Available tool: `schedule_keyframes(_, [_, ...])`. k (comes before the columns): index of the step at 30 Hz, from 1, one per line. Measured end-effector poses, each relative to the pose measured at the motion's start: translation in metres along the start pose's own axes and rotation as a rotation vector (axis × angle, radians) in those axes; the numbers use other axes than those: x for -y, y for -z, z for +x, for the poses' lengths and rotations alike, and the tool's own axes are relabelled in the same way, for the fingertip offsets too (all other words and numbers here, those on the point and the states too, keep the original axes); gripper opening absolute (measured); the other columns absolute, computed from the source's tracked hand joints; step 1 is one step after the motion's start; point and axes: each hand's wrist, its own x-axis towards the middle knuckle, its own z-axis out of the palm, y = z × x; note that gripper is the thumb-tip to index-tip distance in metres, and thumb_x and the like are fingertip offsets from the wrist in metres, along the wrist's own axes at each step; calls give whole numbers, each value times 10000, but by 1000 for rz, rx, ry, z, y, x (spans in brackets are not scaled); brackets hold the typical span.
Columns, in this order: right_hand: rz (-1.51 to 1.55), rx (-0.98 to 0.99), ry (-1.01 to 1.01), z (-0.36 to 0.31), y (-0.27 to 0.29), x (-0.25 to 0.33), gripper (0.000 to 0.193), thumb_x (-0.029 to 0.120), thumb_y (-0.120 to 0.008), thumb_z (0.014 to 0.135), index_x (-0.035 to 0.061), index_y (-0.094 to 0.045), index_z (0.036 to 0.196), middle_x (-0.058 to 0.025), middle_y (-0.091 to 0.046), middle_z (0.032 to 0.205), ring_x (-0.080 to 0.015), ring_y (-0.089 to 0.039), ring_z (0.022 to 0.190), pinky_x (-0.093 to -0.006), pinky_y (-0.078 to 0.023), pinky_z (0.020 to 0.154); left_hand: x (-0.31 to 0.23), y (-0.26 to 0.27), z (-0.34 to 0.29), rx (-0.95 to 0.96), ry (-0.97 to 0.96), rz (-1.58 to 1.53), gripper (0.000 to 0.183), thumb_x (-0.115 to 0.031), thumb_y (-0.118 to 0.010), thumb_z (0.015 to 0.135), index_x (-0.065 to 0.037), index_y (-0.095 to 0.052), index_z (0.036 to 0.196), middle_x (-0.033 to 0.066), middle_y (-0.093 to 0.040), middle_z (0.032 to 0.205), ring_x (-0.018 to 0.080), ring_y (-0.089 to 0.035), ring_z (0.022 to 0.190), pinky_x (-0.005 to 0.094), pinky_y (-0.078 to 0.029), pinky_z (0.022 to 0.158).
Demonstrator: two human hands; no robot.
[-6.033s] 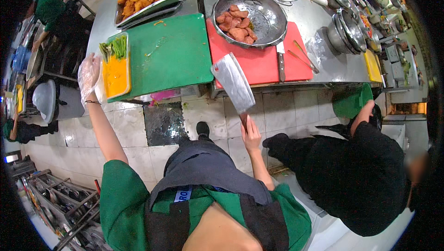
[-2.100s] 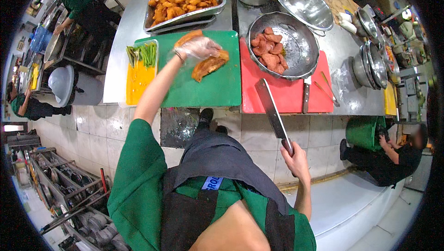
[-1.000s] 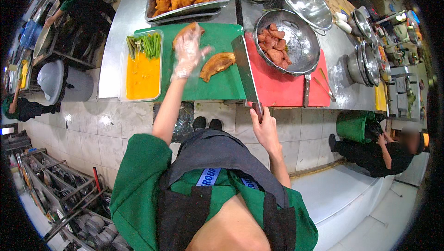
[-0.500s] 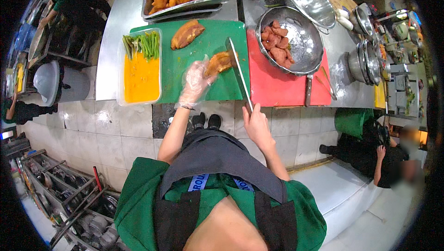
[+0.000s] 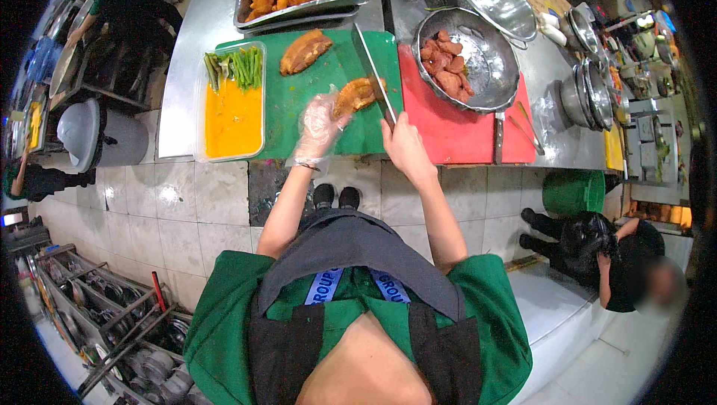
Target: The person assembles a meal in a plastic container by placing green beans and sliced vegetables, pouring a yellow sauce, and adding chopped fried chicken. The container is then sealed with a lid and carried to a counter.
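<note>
Steel bench (image 5: 187, 69) carries a green board (image 5: 314, 99); at the board's right edge the gloved left hand (image 5: 320, 125) pins a fried cutlet (image 5: 355, 95), while the right hand (image 5: 405, 147) is clenched round a cleaver (image 5: 371, 69), its blade on the cutlet. Slicing seems in hand; the next stroke calls for fingers kept clear of the blade.
</note>
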Motion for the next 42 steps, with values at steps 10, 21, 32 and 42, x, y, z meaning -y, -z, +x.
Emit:
schedule_keyframes(10, [241, -170, 66, -65, 37, 9, 288, 227, -536, 934, -36, -424, 970, -294, -595, 704, -481, -592, 687, -543, -445, 545, 0, -14, -6, -120, 15, 0, 565, -224, -722, 782, -2, -495, 1249, 214, -562, 1098, 372, -536, 1010, 441, -437, 881])
schedule_keyframes(21, [-39, 57, -79, -60, -3, -9, 345, 257, -514, 941, -72, -425, 993, -319, -582, 688, -504, -581, 696, -567, -456, 590, -6, -25, -9, -184, 149, -250, 468, -188, -675, 835, -1, -476, 1216, 174, -566, 1089, 330, -545, 1015, 415, -430, 901])
schedule_keyframes(32, [198, -65, 32, -54, 34, 16, 288, 217, -548, 927, -36, -426, 986, -297, -596, 725, -482, -593, 687, -534, -447, 543, -12, 15, -33, -169, -25, -14, 542, -143, -696, 793, -22, -451, 1261, 177, -526, 1119, 326, -525, 991, 409, -442, 856])
schedule_keyframes(42, [-17, 122, -109, -70, -1, 7, 368, 277, -514, 936, -76, -432, 1003, -330, -594, 724, -505, -588, 720, -564, -469, 610, -15, 3, -27, -181, 127, -141, 458, -104, -722, 720, -63, -565, 1148, 87, -561, 949, 192, -542, 712, 334, -488, 667])
